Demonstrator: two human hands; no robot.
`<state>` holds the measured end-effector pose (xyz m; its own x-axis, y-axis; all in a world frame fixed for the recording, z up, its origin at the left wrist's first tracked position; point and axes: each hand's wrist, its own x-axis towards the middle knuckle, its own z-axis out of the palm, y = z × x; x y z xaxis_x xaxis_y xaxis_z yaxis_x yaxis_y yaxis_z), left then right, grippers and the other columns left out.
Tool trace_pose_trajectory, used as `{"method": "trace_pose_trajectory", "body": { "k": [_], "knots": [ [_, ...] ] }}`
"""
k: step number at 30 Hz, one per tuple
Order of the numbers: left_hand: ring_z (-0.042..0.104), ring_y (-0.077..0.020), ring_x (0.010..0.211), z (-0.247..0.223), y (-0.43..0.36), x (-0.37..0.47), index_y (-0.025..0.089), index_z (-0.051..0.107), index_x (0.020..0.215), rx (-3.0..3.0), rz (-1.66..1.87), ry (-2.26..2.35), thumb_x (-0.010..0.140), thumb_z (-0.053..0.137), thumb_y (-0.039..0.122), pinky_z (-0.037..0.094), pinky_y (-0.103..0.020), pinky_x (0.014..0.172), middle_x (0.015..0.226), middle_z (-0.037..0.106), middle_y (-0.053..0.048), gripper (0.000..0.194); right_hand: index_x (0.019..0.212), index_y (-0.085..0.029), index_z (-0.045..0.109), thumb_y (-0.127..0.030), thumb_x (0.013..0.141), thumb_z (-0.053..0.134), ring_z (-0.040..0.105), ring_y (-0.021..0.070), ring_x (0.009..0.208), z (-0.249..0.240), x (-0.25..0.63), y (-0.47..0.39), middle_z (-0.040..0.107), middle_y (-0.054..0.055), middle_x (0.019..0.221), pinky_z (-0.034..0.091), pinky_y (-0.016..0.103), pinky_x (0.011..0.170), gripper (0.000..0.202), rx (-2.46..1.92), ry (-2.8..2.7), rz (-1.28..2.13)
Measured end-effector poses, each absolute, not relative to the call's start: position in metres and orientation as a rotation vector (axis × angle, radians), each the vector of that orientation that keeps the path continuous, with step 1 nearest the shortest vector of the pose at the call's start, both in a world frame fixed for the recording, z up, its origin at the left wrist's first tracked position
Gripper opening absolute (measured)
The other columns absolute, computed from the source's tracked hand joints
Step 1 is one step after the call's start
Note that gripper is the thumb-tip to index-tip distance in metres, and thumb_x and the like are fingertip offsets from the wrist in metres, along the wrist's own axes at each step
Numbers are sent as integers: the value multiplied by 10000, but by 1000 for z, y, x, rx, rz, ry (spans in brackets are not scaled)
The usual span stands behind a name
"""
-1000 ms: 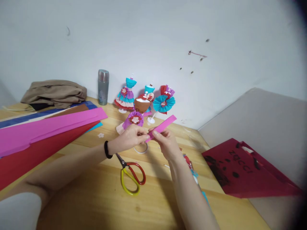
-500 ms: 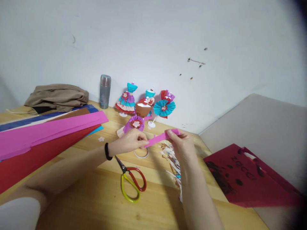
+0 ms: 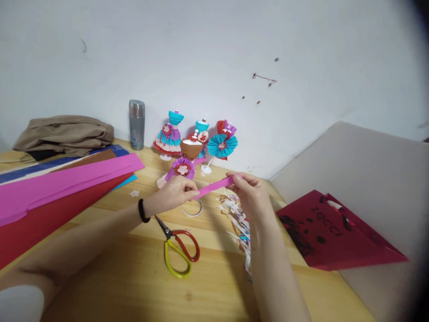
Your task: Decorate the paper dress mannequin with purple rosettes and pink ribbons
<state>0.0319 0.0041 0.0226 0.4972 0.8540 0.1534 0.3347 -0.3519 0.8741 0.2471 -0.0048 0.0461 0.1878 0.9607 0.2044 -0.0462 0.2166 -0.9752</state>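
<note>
A narrow pink crepe paper strip is stretched above the table between my two hands. My left hand pinches its lower left end. The upper right end is gripped by thumb and fingers of my right hand. Under the strip, a roll of tape lies on the wood. Nearer to me rest scissors with one red and one yellow handle. Just behind my left hand stands a small mannequin in a purple paper dress with a flower, partly covered by that hand.
Several mannequins in paper dresses and a grey flask stand by the wall. Coloured paper sheets and brown cloth lie left. Paper scraps lie beside my right arm; a red paper bag is at the right.
The view has shifted, so the table's things appear slightly further left and up. Both hands still hold the pink strip; its right end now shows less beyond my right fingers.
</note>
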Motion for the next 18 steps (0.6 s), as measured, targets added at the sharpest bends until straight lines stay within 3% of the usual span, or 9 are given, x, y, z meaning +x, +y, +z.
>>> {"method": "trace_pose_trajectory", "body": {
  "k": [8,18],
  "knots": [
    [361,-83,542,25,2,32,124,618,615,1945,746,930,819,580,304,227,-226,504,547,465,34,275,671,-208,776,-415,549,866,641,159,579,47,256,-4,734,40,645,546,307,621,256,-1100,-1212,899],
    [456,-105,593,3,8,38,121,744,812,1927,694,892,833,578,343,303,-222,532,637,594,-2,278,686,-236,785,-401,581,851,664,173,605,49,257,-6,758,38,686,538,295,605,207,-1146,-1342,718]
  ]
}}
